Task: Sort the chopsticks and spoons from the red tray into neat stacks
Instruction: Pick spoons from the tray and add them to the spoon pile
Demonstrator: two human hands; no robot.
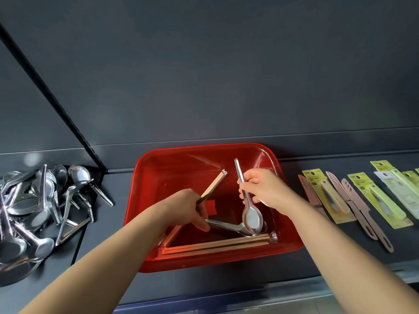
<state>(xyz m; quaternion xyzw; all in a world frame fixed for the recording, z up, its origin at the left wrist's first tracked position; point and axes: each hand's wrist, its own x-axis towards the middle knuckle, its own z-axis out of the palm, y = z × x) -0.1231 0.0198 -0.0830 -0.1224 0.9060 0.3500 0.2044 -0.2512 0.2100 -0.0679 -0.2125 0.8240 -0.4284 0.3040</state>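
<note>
Pick-up step: inside red tray (204, 152), left hand (183, 207) grips chopstick pack (215, 183) at centre, right hand (260, 186) pinches spoon (252, 217) at 3 o'clock; next likely lift both clear, spoon going to spoon heap (34, 200) at 9 o'clock.

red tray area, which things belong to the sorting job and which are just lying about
job: red tray, wrapped chopsticks in left hand, spoon in right hand, chopsticks in tray, spoon pile
lying about: packaged knives, pink knives

Spoon pile (34, 205) spills off the frame's left edge — packaged knives (381, 200) clipped at right, their labels (314, 181) unreadable.
</note>
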